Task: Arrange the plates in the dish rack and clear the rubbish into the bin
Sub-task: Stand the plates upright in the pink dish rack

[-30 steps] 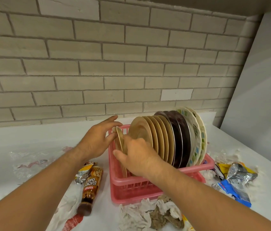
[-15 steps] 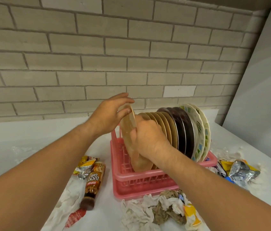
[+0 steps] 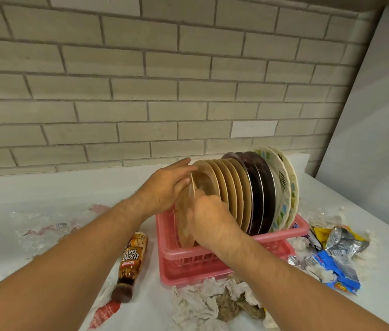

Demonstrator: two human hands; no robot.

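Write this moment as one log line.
left hand: holds plate | right hand: holds plate | plate: in rack | rubbish: uncleared

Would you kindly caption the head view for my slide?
A tan plate is slotted into the pink dish rack by the left hand and right hand, wrappers and tissue around it.

Tan plate [image 3: 181, 231] stands leftmost among plates [image 3: 236, 187] in pink rack [image 3: 188, 266].
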